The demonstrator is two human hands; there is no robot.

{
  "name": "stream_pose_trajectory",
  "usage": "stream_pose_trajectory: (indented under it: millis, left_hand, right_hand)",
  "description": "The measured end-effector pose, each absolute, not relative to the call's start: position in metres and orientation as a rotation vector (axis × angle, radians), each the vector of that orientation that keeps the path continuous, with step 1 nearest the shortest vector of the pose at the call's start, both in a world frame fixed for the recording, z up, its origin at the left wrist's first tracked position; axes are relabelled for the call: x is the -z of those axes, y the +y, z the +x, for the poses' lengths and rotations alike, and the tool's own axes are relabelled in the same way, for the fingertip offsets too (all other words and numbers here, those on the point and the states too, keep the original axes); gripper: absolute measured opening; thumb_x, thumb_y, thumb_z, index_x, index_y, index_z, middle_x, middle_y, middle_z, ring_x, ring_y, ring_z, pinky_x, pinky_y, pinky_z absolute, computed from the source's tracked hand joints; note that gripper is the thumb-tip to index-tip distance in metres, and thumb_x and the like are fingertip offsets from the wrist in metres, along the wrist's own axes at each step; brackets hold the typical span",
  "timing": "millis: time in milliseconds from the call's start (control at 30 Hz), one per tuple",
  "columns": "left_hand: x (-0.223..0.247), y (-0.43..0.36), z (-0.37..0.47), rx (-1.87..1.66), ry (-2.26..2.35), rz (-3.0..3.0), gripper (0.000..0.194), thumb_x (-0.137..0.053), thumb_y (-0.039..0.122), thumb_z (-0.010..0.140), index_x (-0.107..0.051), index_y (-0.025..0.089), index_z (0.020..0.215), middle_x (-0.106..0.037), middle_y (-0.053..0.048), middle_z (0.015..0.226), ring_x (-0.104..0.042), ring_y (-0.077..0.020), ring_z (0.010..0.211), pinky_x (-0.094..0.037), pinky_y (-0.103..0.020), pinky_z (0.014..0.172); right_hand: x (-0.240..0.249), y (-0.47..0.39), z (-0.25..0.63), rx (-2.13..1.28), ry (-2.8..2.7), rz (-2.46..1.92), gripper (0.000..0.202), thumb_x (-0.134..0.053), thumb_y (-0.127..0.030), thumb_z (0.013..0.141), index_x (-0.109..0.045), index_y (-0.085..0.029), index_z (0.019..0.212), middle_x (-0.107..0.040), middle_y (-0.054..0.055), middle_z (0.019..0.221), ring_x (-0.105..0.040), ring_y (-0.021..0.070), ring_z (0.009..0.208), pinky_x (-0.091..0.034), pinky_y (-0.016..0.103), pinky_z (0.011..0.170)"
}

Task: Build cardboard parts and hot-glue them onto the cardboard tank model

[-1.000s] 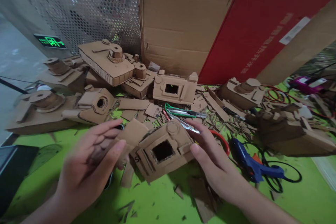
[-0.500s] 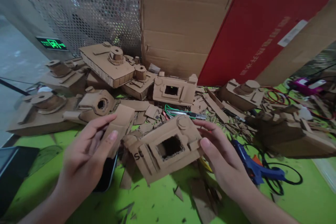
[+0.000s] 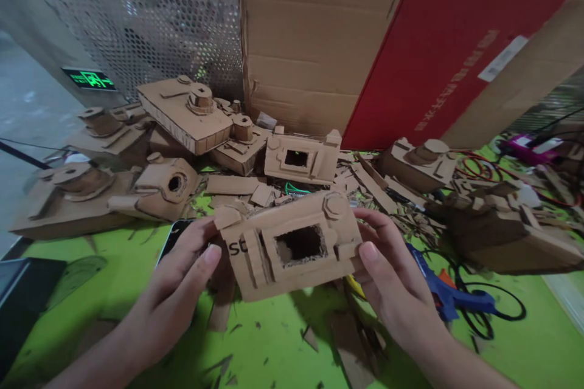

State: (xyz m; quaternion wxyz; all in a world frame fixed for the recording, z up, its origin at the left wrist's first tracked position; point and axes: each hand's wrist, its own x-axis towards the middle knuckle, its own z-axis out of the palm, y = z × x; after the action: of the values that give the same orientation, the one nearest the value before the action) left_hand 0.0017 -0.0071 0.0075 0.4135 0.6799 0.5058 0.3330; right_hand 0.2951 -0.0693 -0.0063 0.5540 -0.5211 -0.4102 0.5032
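Between both hands, above the table, is a cardboard model piece (image 3: pixel 258 285) with a rectangular cut-out, a small raised disc at its upper right and printed letters at its left. My right hand (image 3: pixel 395 279) grips its right end, thumb in front and fingers behind. At the left end, my left hand (image 3: pixel 177 279) closes on the edge, its fingertips partly hidden behind the cardboard. Under that hand lies a phone-like black device (image 3: pixel 172 236), mostly covered. A similar model piece (image 3: pixel 326 161) with a rectangular opening stands behind, among cardboard scraps (image 3: pixel 232 184).
Several cardboard tank-like models (image 3: pixel 182 115) crowd the back left, with more (image 3: pixel 417 161) at right. A blue glue gun (image 3: pixel 456 298) with its cable lies right of my hand. Scraps litter the green table (image 3: pixel 274 346). A red panel (image 3: pixel 438 42) leans behind.
The flat cardboard piece has left my left hand, which now holds the model's left end. The model has turned slightly more level and risen a little.
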Motion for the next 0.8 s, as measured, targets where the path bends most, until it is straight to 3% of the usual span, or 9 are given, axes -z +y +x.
stream_pose_trajectory:
  millis: [133, 233, 367, 600, 800]
  left_hand:
    - [-0.015, -0.016, 0.013, -0.826, 1.192, 1.66, 0.041, -0.059, 0.059, 0.104, -0.083, 0.034, 0.127, -0.067, -0.005, 0.156, -0.044, -0.0363, 0.157, -0.04, -0.049, 0.13]
    - [-0.017, -0.021, 0.019, -0.804, 1.147, 1.498, 0.042, -0.072, 0.058, 0.097, -0.08, 0.031, 0.129, -0.061, -0.006, 0.162, -0.051, -0.0394, 0.153, -0.049, -0.048, 0.124]
    - [-0.018, -0.023, 0.022, -0.809, 1.137, 1.206, 0.06, -0.083, 0.051, 0.091, -0.065, 0.028, 0.144, -0.068, -0.01, 0.156, -0.062, -0.0376, 0.144, -0.053, -0.048, 0.121]
    - [-0.023, -0.023, 0.024, -0.854, 1.151, 1.025, 0.056, -0.088, 0.049, 0.088, -0.068, 0.025, 0.134, -0.074, -0.012, 0.149, -0.066, -0.0379, 0.142, -0.064, -0.043, 0.108]
    - [-0.017, -0.019, 0.024, -0.895, 1.174, 0.951, 0.061, -0.094, 0.045, 0.08, -0.073, 0.024, 0.133, -0.08, -0.013, 0.14, -0.071, -0.04, 0.135, -0.066, -0.043, 0.106]
  right_hand:
    - [0.006, -0.07, 0.293, -1.253, -0.997, -1.195, 0.041, -0.067, -0.056, 0.106, -0.053, -0.039, 0.141, -0.06, 0.008, 0.156, -0.067, 0.0283, 0.129, -0.063, 0.038, 0.095]
    - [0.003, -0.068, 0.29, -1.27, -1.061, -1.192, 0.043, -0.069, -0.057, 0.104, -0.055, -0.038, 0.14, -0.063, 0.008, 0.153, -0.063, 0.0283, 0.139, -0.06, 0.04, 0.107]
    - [0.002, -0.067, 0.287, -1.276, -1.102, -1.161, 0.037, -0.067, -0.052, 0.107, -0.056, -0.038, 0.14, -0.068, 0.008, 0.149, -0.067, 0.0253, 0.137, -0.062, 0.038, 0.107]
    - [0.008, -0.066, 0.286, -1.343, -1.165, -1.124, 0.032, -0.061, -0.044, 0.112, -0.052, -0.041, 0.143, -0.064, 0.005, 0.157, -0.064, 0.0212, 0.143, -0.058, 0.04, 0.115]
    - [0.012, -0.066, 0.286, -1.257, -1.457, -1.192, 0.055, -0.063, -0.035, 0.111, -0.041, -0.042, 0.161, -0.061, 0.007, 0.16, -0.065, 0.0248, 0.141, -0.058, 0.046, 0.117]
